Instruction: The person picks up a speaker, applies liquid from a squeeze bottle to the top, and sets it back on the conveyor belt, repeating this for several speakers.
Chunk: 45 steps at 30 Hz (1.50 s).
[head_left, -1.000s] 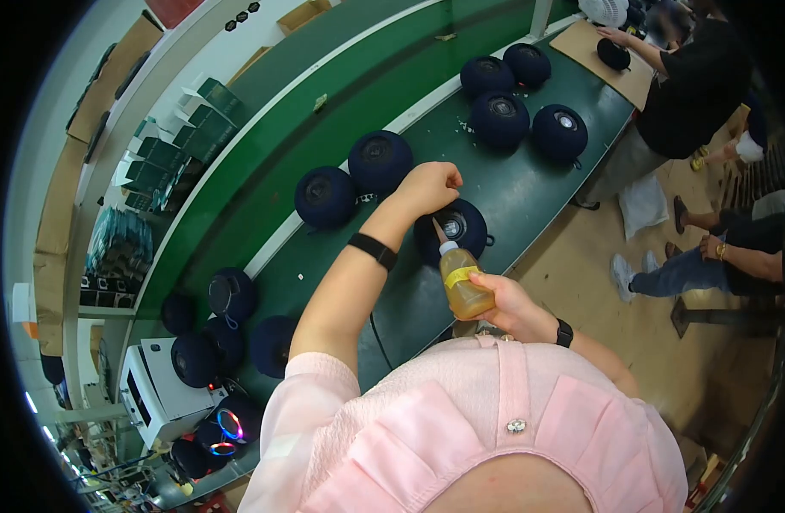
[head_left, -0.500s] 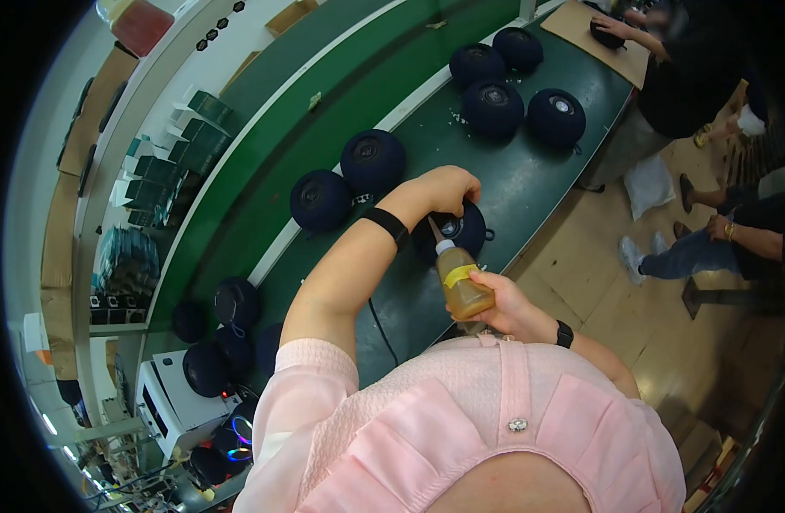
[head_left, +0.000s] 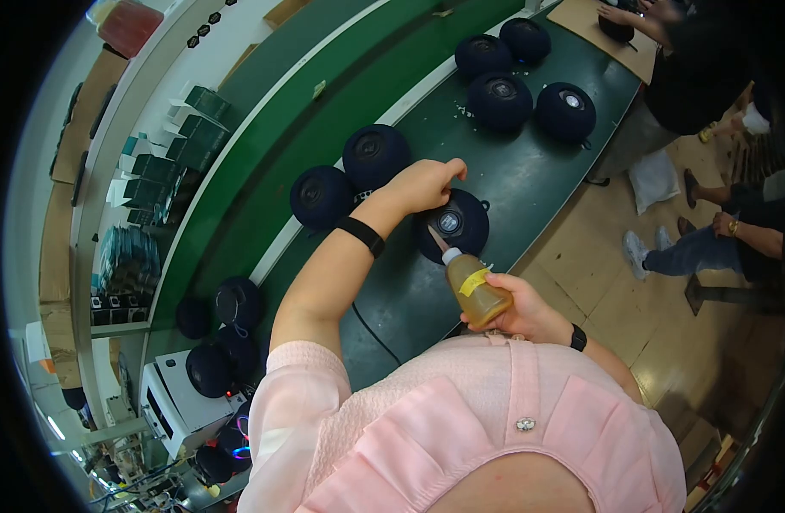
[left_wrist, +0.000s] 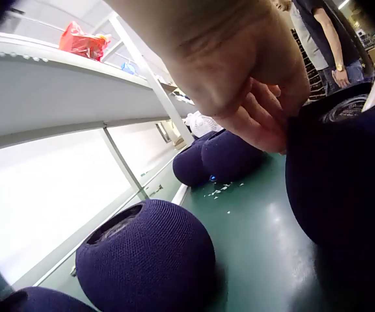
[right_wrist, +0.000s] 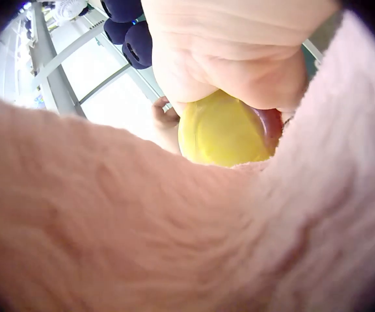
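A round dark-blue fabric-covered speaker [head_left: 469, 244] stands on the green table, its circular base facing up. My left hand [head_left: 422, 186] is over its far left side, fingers bent. In the left wrist view, the fingertips [left_wrist: 275, 144] lie at the speaker's upper rim [left_wrist: 311, 107], seeming to pinch it. My right hand [head_left: 529, 309] grips a squeeze bottle [head_left: 482, 299] of amber liquid with a yellow label. The pointed nozzle [head_left: 438, 239] angles onto the fabric beside the base. In the right wrist view, the yellow label [right_wrist: 220, 133] shows beneath my palm.
Two more speakers [head_left: 375, 156] stand left of my left hand, and several [head_left: 499, 101] farther along the table. Others crowd a white machine [head_left: 174, 393] at lower left. A cable [head_left: 375, 333] crosses the tabletop. Another person [head_left: 700, 77] works at a board [head_left: 572, 17].
The speaker has turned, its loop shifting up and away from me. My left hand drew back slightly. The bottle shifted a little right, with its nozzle still at the speaker.
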### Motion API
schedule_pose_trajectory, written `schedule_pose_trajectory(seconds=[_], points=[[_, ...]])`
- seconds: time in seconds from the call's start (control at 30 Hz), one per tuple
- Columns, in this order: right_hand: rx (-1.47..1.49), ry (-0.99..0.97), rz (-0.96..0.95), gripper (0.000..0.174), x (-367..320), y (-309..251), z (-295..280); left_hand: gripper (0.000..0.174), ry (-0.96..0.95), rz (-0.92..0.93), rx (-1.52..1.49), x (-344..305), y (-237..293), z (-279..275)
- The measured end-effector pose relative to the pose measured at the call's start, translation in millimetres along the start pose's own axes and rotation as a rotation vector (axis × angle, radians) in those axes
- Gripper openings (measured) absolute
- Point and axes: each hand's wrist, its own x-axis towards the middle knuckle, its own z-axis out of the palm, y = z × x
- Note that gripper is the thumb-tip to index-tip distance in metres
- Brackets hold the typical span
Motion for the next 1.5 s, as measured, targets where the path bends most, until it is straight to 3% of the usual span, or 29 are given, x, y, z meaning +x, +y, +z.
schedule_pose_trajectory(seconds=[0.2, 0.5, 0.73, 1.1, 1.5], points=[[-0.063, 0.052, -0.007, 0.049, -16.8, -8.4, 11.1, 0.032, 0.124, -0.013, -0.185, -7.5, -13.9, 7.8], [-0.094, 0.018, -0.039, 0.048, -30.8, -21.8, 5.4, 0.03, 0.112, -0.051, -0.262, -9.4, -21.4, 6.3], [-0.09, 0.029, -0.089, 0.046, -11.3, -24.4, 13.5, 0.03, 0.077, -0.154, -0.337, -8.0, -19.4, 3.1], [0.025, 0.037, -0.093, 0.043, 11.2, -6.6, 16.0, 0.036, 0.179, -0.22, -0.468, -18.1, -36.6, 10.8], [-0.014, 0.054, -0.119, 0.042, 12.2, -2.2, 16.7, 0.036, 0.354, -0.332, -0.363, -25.8, -28.3, 20.2]])
